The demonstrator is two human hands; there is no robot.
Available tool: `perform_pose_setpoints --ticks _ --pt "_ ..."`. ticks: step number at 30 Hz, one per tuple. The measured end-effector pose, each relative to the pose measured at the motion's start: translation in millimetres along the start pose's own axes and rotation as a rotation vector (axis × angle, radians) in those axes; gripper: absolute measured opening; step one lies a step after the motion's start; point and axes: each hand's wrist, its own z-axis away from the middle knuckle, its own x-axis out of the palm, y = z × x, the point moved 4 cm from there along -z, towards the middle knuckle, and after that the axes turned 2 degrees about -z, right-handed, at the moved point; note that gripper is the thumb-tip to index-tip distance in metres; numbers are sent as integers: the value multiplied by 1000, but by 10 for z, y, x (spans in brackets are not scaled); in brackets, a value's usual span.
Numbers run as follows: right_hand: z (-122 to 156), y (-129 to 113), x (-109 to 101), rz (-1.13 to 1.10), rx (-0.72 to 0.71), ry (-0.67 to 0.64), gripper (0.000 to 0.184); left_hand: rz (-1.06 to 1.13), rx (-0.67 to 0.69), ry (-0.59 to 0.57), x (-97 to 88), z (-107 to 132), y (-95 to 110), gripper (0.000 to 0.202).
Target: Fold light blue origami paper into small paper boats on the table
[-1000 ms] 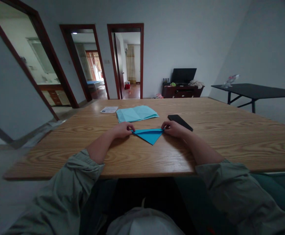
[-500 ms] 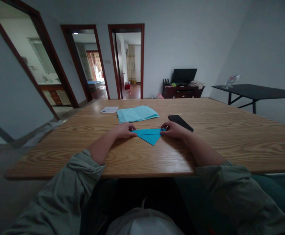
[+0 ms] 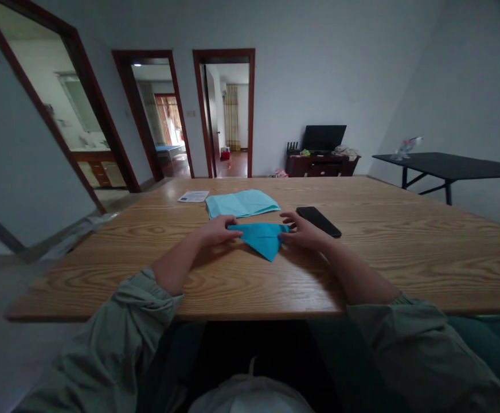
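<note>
While on the table, left hand curled over folded blue paper, right hand half-open at its corner

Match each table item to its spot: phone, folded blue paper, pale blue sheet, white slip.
Items:
1. phone
2. folded blue paper
3. pale blue sheet
4. white slip

Spots:
A. between left hand and right hand
B. leftmost of the four
C. just beyond the right hand
D. just beyond the folded paper

Pairs: 1-C, 2-A, 3-D, 4-B
</note>
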Motion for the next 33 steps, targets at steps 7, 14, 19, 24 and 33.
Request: perform_pose_setpoints --ticks 7,14,19,24,33 --pt "-24 -279 24 -69 -121 38 35 448 69 274 -148 -42 191 39" --pt "-17 -758 264 -254 -246 -51 29 542 117 361 -55 -94 449 44" --pt "-71 -782 245 -470 -177 93 30 468 110 243 19 -92 452 46" --pt "-103 -574 122 -680 -57 245 34 497 -7 135 -7 -85 292 48" --pt "-103 -510 432 -919 110 66 38 627 -90 -6 252 -104 237 67"
